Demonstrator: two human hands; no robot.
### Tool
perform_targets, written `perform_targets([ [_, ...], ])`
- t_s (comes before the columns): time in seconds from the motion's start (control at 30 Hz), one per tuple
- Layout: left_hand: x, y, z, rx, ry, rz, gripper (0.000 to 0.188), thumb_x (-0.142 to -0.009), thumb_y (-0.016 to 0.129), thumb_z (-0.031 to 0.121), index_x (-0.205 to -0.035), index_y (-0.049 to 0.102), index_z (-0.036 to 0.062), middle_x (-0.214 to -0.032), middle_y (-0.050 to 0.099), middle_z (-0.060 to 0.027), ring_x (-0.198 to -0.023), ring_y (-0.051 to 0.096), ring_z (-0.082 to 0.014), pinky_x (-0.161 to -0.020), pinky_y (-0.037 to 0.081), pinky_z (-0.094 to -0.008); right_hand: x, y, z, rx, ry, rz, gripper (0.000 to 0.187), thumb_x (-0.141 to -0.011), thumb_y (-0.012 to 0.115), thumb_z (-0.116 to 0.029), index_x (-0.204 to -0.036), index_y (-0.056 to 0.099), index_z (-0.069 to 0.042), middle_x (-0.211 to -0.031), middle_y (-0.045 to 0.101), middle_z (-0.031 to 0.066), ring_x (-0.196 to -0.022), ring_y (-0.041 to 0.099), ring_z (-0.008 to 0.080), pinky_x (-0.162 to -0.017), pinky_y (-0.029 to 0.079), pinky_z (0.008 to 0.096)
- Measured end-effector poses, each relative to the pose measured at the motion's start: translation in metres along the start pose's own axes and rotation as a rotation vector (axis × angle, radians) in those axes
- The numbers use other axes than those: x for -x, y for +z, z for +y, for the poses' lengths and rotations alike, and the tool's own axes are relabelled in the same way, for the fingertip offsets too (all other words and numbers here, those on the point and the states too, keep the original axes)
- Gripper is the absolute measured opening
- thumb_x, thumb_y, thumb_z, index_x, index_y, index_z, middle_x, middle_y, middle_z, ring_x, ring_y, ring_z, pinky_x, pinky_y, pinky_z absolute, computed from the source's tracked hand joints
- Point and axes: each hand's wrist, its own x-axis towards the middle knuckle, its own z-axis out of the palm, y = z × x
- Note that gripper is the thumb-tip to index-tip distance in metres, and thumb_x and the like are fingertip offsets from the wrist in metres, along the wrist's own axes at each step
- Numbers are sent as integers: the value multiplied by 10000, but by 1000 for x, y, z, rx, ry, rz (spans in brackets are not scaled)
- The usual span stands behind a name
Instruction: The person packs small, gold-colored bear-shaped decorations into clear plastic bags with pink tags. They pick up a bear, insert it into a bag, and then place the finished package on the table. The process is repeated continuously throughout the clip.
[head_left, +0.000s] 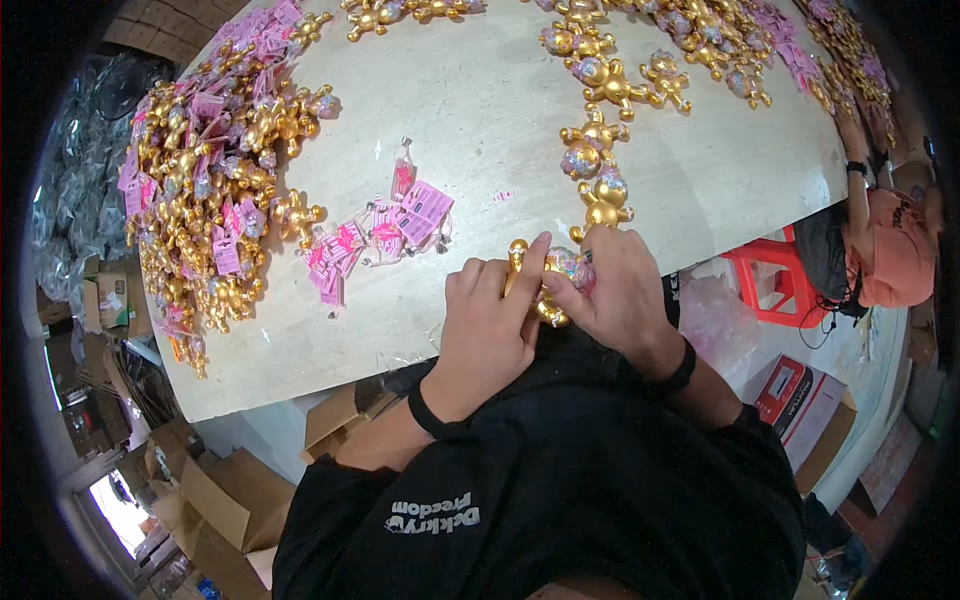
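Left hand (pixel 490 322) and right hand (pixel 628 297) pinch one gold figurine (pixel 568 262) between them at the table's (pixel 460 130) near edge, probably to steady it. Pink tags (pixel 425 213) at 10 o'clock, figurine row (pixel 605 203) at 1, seemingly for easy reach.

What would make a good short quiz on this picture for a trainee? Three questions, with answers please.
1. True or false: the left hand and the right hand both touch a gold figurine.
2. Where does the small heap of pink tags lie?
A. Right of both hands
B. Left of both hands, on the table
C. On the floor
3. What colour are the wristbands?

Key: 1. True. 2. B. 3. Black.
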Motion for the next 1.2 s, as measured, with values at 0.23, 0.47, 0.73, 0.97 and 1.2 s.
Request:
perform_targets([
  [0.23,4,2,9,-64,-37,10,797,-753,724,60,-1514,493,114,-960,537,-98,-906,517,-279,-789,371,-423,2,6,1,12,3,15,434,-832,779,-387,-823,528,-33,-759,575,200,-717,579,409,-631,454,507],
  [0.47,7,3,14,-127,-71,-17,727,-772,697,52,-1476,524,111,-943,523,-96,-892,504,-272,-770,351,-425,4,12,5,-16,13,-36,358,-850,747,-303,-814,525,-25,-717,563,194,-688,566,404,-643,443,496],
  [0.73,10,5,20,-186,-123,-23,717,-763,676,36,-1463,532,87,-940,522,-104,-890,503,-275,-765,354,-433,1,20,7,0,-40,-38,345,-864,745,-297,-788,537,-31,-683,580,175,-654,597,384,-637,466,496],
  [0.97,12,12,17,-275,-146,-46,694,-777,657,63,-1460,539,84,-941,531,-103,-888,505,-277,-753,356,-437,1,31,15,33,-61,-48,340,-873,734,-311,-793,557,-32,-702,595,174,-683,617,384,-652,492,492],
  [1.2,12,16,11,-293,-166,-54,675,-771,659,66,-1438,563,80,-936,538,-104,-888,510,-282,-738,345,-435,0,48,23,-5,5,-152,351,-914,691,-341,-804,596,-22,-715,611,188,-684,614,410,-674,503,507],
])
